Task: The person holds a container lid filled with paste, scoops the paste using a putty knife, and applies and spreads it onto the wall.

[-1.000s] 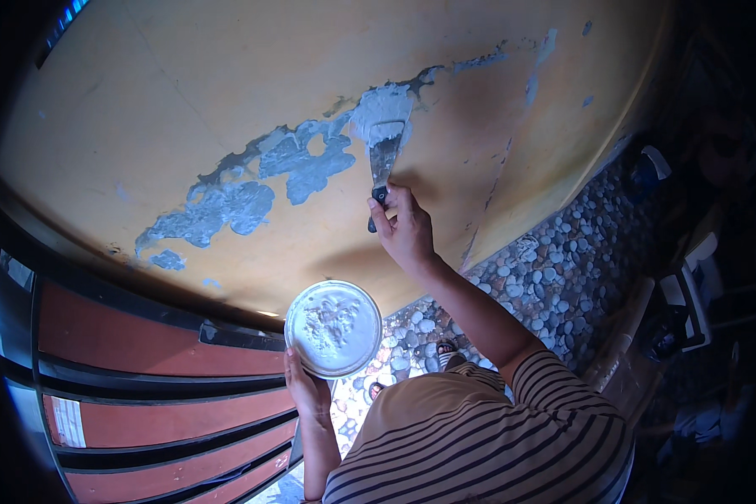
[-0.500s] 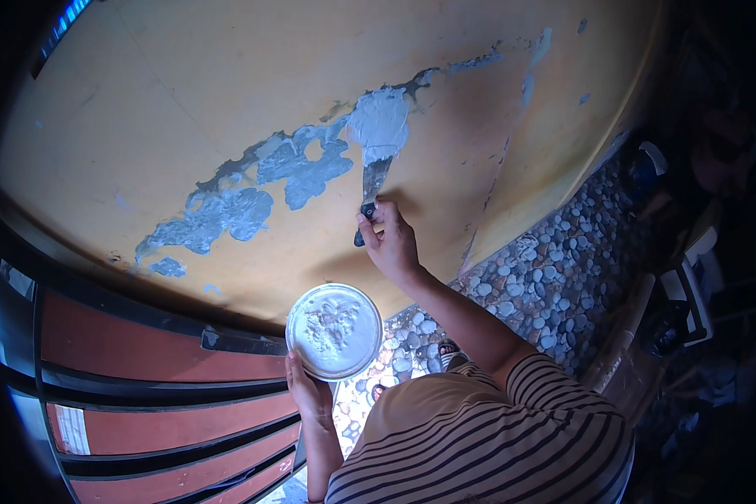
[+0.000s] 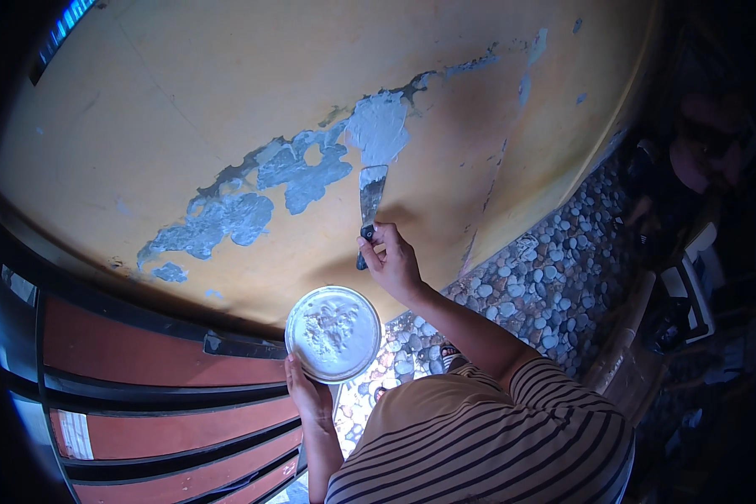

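My right hand grips the black handle of a putty knife, its metal blade lying at the lower edge of a pale, smeared putty patch on the yellow wall. Grey peeled areas with a dark ragged upper edge run diagonally to the left of that patch. A round container of white putty sits in my left hand, held below the knife with its open top facing up.
Red slats in a dark frame occupy the lower left. A pebble-patterned floor runs along the wall's right side. Another person is dimly visible at the far right, near a white-edged object that I cannot make out.
The putty knife and my right hand have moved downward, exposing more of the pale patch, which now looks spread lower. The other person at the far right shows more.
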{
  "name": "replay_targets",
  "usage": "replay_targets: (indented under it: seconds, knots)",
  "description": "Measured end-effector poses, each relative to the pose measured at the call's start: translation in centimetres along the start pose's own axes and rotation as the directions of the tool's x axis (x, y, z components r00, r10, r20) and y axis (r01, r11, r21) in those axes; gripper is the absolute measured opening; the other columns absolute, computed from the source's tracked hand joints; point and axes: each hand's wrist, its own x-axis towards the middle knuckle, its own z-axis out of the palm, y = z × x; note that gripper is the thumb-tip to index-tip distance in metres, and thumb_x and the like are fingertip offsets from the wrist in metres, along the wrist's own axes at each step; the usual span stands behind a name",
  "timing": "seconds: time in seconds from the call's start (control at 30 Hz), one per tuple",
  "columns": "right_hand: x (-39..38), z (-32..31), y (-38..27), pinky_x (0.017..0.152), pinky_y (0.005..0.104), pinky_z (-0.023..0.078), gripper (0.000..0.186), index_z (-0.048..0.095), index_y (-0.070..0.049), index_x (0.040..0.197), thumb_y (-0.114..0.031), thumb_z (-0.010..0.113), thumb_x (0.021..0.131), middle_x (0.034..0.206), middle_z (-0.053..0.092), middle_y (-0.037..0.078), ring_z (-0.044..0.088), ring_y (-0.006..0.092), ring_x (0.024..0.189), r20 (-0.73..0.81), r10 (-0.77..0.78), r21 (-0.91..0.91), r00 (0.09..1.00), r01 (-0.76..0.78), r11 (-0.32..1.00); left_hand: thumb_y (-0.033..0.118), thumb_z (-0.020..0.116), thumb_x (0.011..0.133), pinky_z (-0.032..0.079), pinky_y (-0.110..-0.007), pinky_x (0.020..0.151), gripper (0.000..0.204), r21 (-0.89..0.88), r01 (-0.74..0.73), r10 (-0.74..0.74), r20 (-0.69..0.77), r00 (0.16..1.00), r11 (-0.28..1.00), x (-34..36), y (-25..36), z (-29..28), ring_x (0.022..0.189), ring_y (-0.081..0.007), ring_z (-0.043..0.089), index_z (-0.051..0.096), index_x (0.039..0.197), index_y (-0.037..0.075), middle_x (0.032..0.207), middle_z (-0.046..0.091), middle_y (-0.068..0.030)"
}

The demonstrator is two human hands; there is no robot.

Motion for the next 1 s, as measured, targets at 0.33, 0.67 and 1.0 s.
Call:
replay_targets:
  seconds: [0.33,0.67,1.0]
  knots:
    - [3.8,-4.8,-2.4,0.078,0.0386,0.054,0.033,0.060,-0.007,0.120,-0.005,0.072,0.089,0.102,0.066,0.012,0.067,0.0308,0.094,0.014,-0.439,-0.186,0.898,0.434,0.882,0.025,0.040,0.109,0.043,-0.042,0.110,0.042,-0.064,-0.025,0.024,-0.015,1.000,0.998,2.0,5.4,-5.7,0.127,-0.0271,0.055,0.047,0.140,-0.003,0.138,0.056,-0.0164]
    - [12.0,-7.9,-18.1,0.097,0.0443,0.037,0.036,0.066,-0.016,0.117,-0.007,0.071,0.083,0.092,0.060,0.004,0.059,0.0230,0.092,0.717,-0.465,-0.439,0.520,0.854,0.278,0.024,0.040,0.109,0.043,-0.040,0.109,0.039,-0.098,-0.018,0.023,0.050,0.999,0.995,4.3,9.3,-13.0,0.124,-0.0250,0.057,0.051,0.135,-0.002,0.134,0.059,-0.0153]
    - [12.7,-2.0,-24.0,0.102,0.0420,0.039,0.036,0.072,-0.020,0.110,-0.006,0.074,0.077,0.090,0.060,0.002,0.059,0.0201,0.095,0.826,-0.424,-0.386,0.371,0.921,0.054,0.026,0.048,0.108,0.045,-0.038,0.107,0.033,-0.158,0.005,0.007,0.076,0.997,0.987,3.8,11.6,-17.2,0.120,-0.0223,0.059,0.054,0.128,0.001,0.128,0.062,-0.0129]
